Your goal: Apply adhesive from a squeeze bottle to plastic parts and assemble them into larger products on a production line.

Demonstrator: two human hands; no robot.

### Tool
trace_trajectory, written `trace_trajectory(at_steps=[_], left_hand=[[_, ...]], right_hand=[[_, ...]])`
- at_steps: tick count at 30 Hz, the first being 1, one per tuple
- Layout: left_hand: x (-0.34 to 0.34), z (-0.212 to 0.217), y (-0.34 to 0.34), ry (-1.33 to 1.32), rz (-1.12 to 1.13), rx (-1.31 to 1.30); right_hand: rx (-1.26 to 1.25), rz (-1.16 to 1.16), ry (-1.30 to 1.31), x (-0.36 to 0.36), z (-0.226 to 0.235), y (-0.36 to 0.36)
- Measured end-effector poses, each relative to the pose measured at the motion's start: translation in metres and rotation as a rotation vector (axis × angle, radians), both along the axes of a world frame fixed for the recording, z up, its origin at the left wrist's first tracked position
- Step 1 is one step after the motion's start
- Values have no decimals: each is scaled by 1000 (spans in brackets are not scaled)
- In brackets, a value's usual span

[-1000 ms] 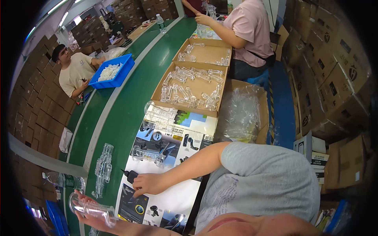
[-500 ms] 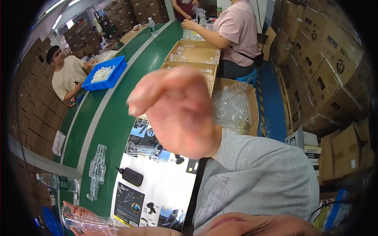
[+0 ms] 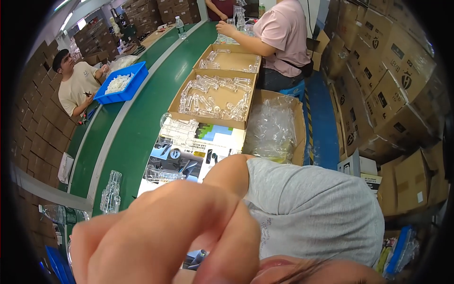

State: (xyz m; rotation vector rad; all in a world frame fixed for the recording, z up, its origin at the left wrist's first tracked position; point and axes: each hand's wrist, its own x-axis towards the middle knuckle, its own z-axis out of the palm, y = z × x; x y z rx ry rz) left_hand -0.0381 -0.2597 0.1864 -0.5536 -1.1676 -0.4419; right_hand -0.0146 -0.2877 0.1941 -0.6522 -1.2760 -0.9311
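My right hand looms large and slightly blurred at the lower left. Its knuckles face up and its fingers curl inward; the fingertips are hidden, so whatever they grip does not show. My left hand is out of sight behind it; just a sliver of forearm shows at the bottom. At my right hand's left edge, the curved rim of a clear object peeks out. Beyond that hand, a clear, stepped, bottle-like piece lies on the green table. Other clear pieces rest on a printed sheet, partly covered by my right arm.
Cardboard trays of small clear parts line the table's right side, beside a carton of plastic bags. A blue bin with white parts stands across. Two water bottles and stacked cartons surround. Co-workers sit farther off.
My right hand has swung down and left from the middle, uncovering the near tray and clear pieces. It now covers my left hand, which was holding a clear, wide-rimmed tube.
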Motion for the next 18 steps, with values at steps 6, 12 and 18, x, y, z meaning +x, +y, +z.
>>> trace_trajectory(at_steps=[6,12,18], left_hand=[[20,2,39,129,96,33],[33,-15,66,165,162,57],[30,-19,92,130,276,38]], right_hand=[[-65,202,67,0,8,26],[-106,371,187,11,-5,55],[-79,504,281,7,-3,72]])
